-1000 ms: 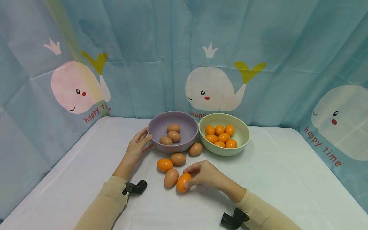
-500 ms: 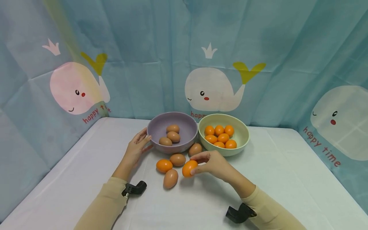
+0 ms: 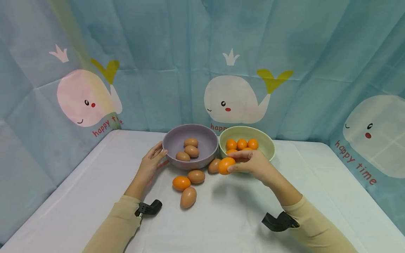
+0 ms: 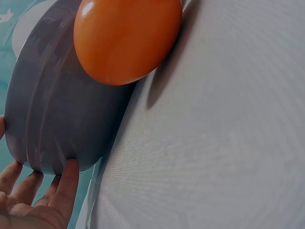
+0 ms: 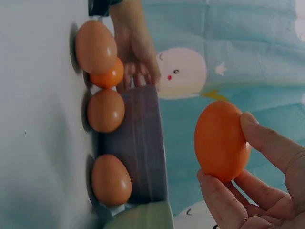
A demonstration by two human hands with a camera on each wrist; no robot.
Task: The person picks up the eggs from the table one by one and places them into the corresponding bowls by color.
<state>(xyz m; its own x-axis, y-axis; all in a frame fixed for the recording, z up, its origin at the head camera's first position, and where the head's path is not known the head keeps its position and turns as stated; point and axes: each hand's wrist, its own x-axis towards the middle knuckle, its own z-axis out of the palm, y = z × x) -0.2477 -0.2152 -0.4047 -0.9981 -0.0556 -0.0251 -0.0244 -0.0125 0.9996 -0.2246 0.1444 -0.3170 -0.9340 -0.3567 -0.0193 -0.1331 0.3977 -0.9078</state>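
Observation:
My right hand pinches an orange egg between thumb and fingertips, above the table in front of the green bowl; the right wrist view shows this egg clearly. Several orange eggs lie in that bowl, partly hidden by the hand. My left hand rests against the left side of the purple bowl; in the left wrist view its extended fingers touch the outer wall. Brown eggs lie in the purple bowl.
On the white table, an orange egg lies close to two brown eggs, one behind it to the right and one in front. Another brown egg sits by the bowls. A blue curtain hangs behind.
My right hand has lifted the orange egg from beside the front brown egg and carried it back and right, towards the green bowl. The left hand stays at the purple bowl.

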